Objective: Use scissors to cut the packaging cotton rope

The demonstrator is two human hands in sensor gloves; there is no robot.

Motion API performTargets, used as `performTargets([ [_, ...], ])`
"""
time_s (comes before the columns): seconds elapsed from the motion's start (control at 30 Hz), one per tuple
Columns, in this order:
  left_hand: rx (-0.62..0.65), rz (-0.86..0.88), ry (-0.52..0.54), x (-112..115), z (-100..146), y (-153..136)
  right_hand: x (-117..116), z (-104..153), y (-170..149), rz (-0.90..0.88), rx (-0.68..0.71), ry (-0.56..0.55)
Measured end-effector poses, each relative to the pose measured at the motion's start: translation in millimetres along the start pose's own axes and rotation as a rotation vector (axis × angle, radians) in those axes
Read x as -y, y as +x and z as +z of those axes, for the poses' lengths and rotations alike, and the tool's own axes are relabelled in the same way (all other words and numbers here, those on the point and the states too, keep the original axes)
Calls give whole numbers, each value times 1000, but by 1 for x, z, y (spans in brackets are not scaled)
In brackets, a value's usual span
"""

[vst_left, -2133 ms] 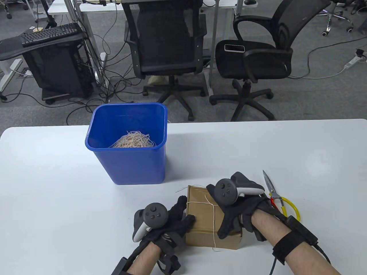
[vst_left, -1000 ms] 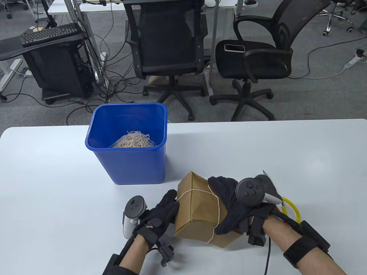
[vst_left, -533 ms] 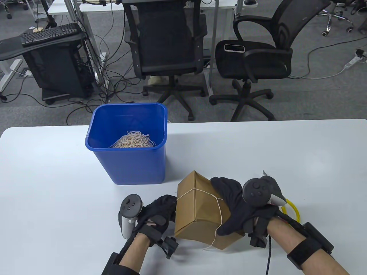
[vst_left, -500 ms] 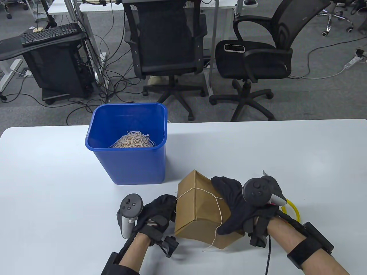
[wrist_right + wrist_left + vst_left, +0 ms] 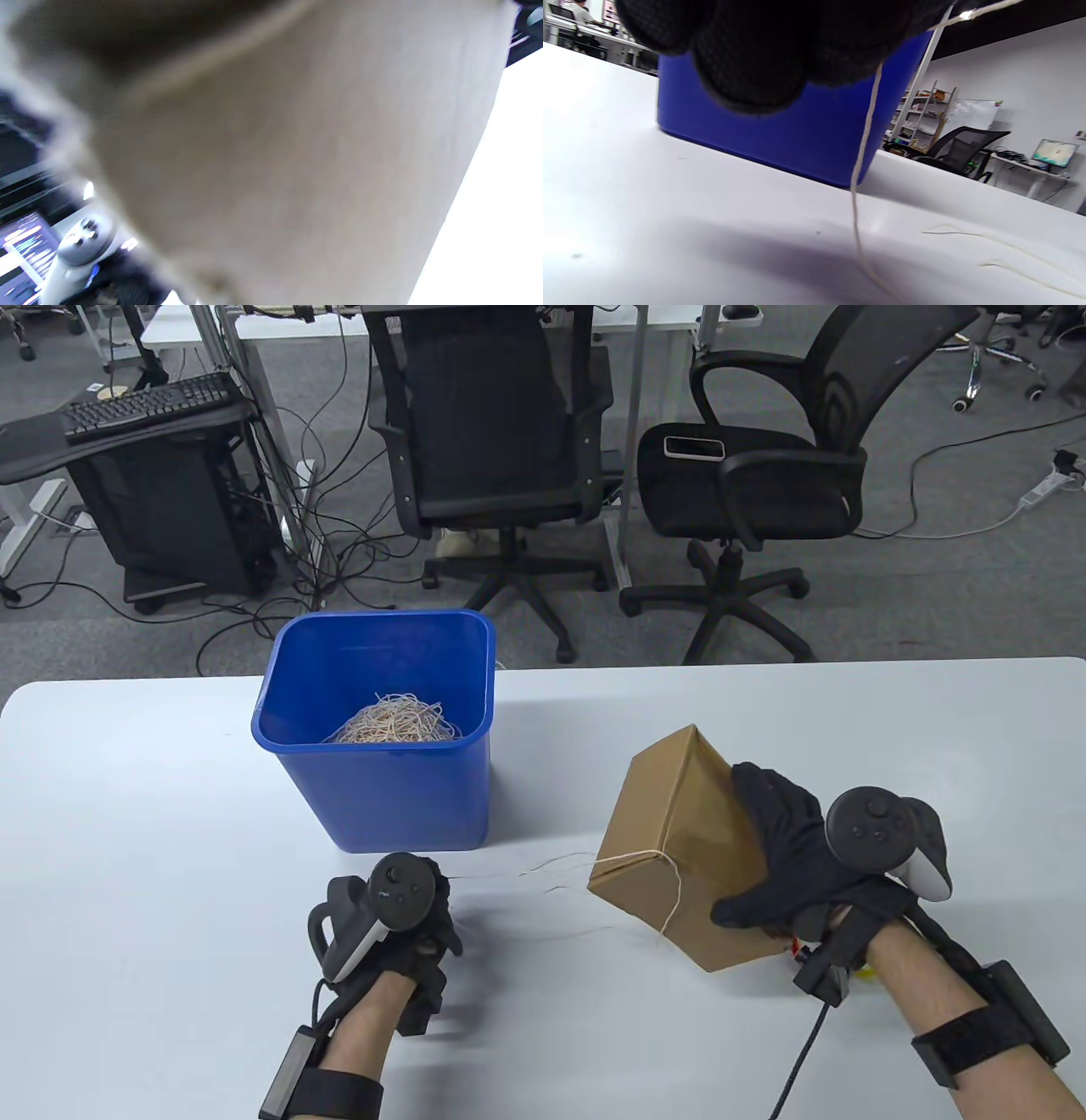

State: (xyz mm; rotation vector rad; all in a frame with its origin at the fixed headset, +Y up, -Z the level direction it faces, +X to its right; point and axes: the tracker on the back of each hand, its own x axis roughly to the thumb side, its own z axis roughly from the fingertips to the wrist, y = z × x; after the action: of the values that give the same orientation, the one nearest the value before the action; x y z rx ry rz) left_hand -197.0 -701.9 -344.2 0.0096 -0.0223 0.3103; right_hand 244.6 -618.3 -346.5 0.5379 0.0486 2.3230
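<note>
My right hand (image 5: 764, 857) grips a brown cardboard box (image 5: 670, 823) and holds it tilted, with one corner down near the table. The box fills the blurred right wrist view (image 5: 297, 161). Thin cotton rope (image 5: 551, 867) runs loose from the box's lower left corner across the table to my left hand (image 5: 420, 933), which is closed in a fist on it. In the left wrist view the rope (image 5: 865, 127) hangs from my closed fingers (image 5: 755, 51) down to the table. The scissors are almost wholly hidden under my right wrist; only a red and yellow bit (image 5: 797, 954) shows.
A blue bin (image 5: 382, 806) holding a heap of cut rope (image 5: 394, 721) stands on the white table (image 5: 170, 831) just beyond my left hand; it also shows in the left wrist view (image 5: 797, 127). Office chairs stand past the far edge.
My right hand has carried the box up and to the right. My left hand has pulled left, closed on the rope, which has slid off most of the box and now trails between them.
</note>
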Motion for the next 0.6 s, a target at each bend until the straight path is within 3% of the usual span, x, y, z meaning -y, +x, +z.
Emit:
performTargets([
  [0.23, -76, -37, 0, 0, -4, -8, 29, 7, -5, 253, -81, -80],
  [0.6, -245, -100, -1, -4, -7, -29, 59, 20, -28, 327, -253, -205],
])
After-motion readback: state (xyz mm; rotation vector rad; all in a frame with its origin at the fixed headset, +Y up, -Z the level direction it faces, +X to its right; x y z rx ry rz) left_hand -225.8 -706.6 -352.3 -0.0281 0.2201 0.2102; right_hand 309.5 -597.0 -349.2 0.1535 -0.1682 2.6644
